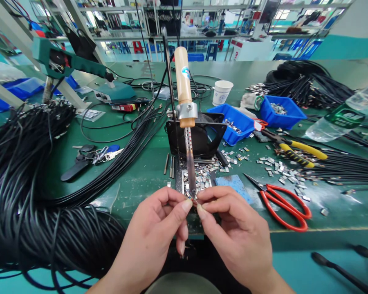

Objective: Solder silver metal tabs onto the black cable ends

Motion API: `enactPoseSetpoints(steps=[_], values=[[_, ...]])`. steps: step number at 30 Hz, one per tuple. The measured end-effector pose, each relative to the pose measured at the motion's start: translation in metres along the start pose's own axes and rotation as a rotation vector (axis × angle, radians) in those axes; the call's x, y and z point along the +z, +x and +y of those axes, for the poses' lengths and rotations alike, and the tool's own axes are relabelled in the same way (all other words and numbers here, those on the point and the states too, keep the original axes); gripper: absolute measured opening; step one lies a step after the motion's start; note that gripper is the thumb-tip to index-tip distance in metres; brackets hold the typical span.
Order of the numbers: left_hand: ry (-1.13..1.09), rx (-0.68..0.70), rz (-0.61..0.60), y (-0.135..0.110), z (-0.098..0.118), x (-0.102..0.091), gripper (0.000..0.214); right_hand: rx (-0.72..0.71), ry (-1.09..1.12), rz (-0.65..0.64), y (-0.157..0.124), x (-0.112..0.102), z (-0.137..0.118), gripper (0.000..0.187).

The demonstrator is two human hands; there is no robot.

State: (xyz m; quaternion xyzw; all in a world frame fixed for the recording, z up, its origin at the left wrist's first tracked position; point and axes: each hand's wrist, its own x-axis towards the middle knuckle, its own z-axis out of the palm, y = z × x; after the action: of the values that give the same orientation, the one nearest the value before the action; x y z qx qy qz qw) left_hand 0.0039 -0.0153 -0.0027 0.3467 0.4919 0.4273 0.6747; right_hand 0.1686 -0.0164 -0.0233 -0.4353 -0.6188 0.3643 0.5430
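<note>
My left hand (155, 228) and my right hand (236, 228) meet at the table's near edge, fingertips pinched together around something tiny that I cannot make out. The pinch sits right at the tip of a fixed soldering iron (187, 134), whose wooden handle (182, 77) is clamped upright and leans toward me. Small metal terminals (202, 175) lie in a pile under the iron. A black fan (202, 136) stands behind it.
Big coils of black cable (24, 192) fill the left. Red-handled scissors (282, 204) and yellow-handled pliers (297, 151) lie right, beside two blue bins (233, 122) (282, 112) of terminals. A paper cup (222, 92), keys (95, 155) and a plastic bottle (343, 114) lie on the green table.
</note>
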Motion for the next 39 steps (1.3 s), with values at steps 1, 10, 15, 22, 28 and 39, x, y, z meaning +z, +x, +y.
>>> enactPoseSetpoints(steps=[1,10,15,22,28,39], values=[[0.001,0.0,0.003,0.0001,0.0002,0.0002,0.021,-0.008,-0.007,0.005,-0.0002,0.0003,0.0007,0.017],[-0.001,-0.002,-0.001,-0.0013,-0.0007,-0.0008,0.02,-0.001,-0.036,0.007,-0.0012,0.0003,0.0036,0.015],[-0.002,-0.005,0.004,-0.001,0.0003,0.0006,0.021,0.007,-0.03,0.006,-0.0012,-0.0003,0.0044,0.014],[0.02,0.004,0.009,-0.0011,-0.0002,-0.0004,0.021,0.002,-0.042,0.004,-0.0008,-0.0004,0.0038,0.015],[0.013,-0.005,0.013,-0.001,0.0011,0.0002,0.021,-0.002,-0.029,0.008,0.0005,0.0005,0.0032,0.015],[0.077,-0.012,-0.021,-0.0028,0.0008,-0.0032,0.022,0.015,0.037,-0.012,-0.0038,-0.0005,0.0015,0.018]])
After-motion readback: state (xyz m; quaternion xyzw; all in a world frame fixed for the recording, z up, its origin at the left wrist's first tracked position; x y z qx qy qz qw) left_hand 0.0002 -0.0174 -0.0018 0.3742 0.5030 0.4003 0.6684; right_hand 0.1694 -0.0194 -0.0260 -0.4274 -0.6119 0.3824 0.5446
